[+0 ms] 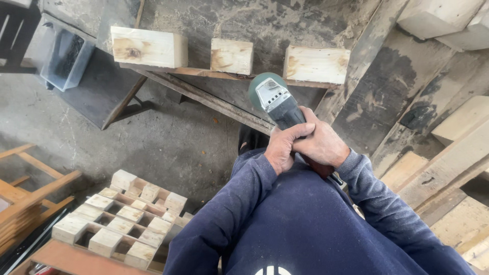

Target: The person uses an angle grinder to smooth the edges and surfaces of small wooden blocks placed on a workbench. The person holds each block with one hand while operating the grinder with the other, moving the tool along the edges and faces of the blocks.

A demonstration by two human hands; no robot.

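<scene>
both sleeves bend inward, left hand point(281, 147) and right hand point(322, 144) seemingly clasped around the grinder point(277, 103).

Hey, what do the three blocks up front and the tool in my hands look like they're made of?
Three blocks: raw pale wood, unfinished; grain, knots and rough sawn faces show.
Power tool: dark body, probably plastic, with a grey metallic-looking head and a green rounded guard, perhaps painted metal or plastic. Left hand and right hand both grip it.

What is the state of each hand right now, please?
Left hand: closed around the dark handle of the green and grey power tool.
Right hand: closed on the same handle, beside the left.
</scene>
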